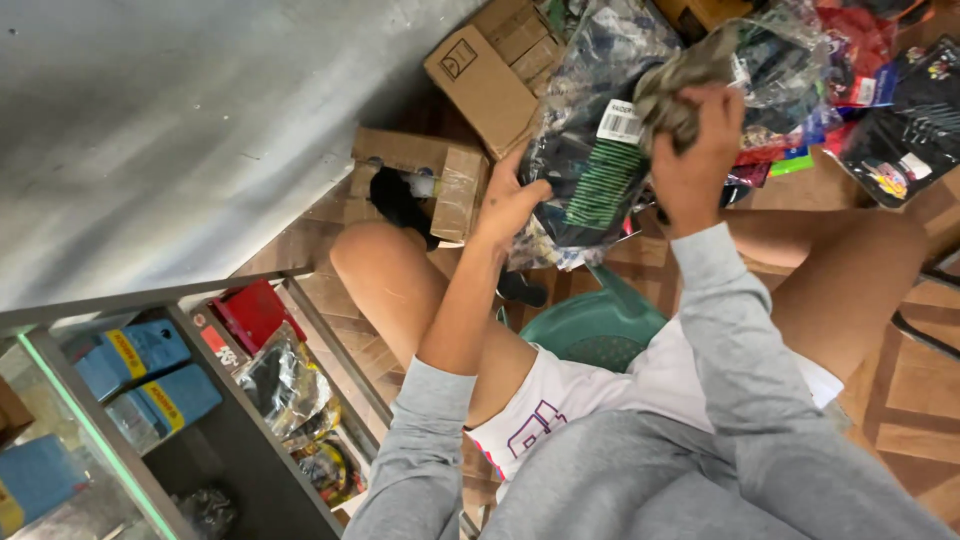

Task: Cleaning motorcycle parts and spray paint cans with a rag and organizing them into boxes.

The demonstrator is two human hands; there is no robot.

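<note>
I sit on a green plastic stool (590,325) with my knees apart. My left hand (508,200) grips the side of a clear plastic bag (590,120) stuffed with dark and green striped socks; a white barcode label is stuck on it. My right hand (695,150) is closed on a bunched brownish-grey piece of fabric (675,80) at the bag's upper end. Both forearms wear grey sleeves.
Cardboard boxes (495,70) lie on the wooden floor ahead, one (420,175) open beside my left knee. More packaged socks (900,120) are piled at the upper right. A glass display case (150,400) with blue packets and bagged goods stands at the lower left, against a grey wall.
</note>
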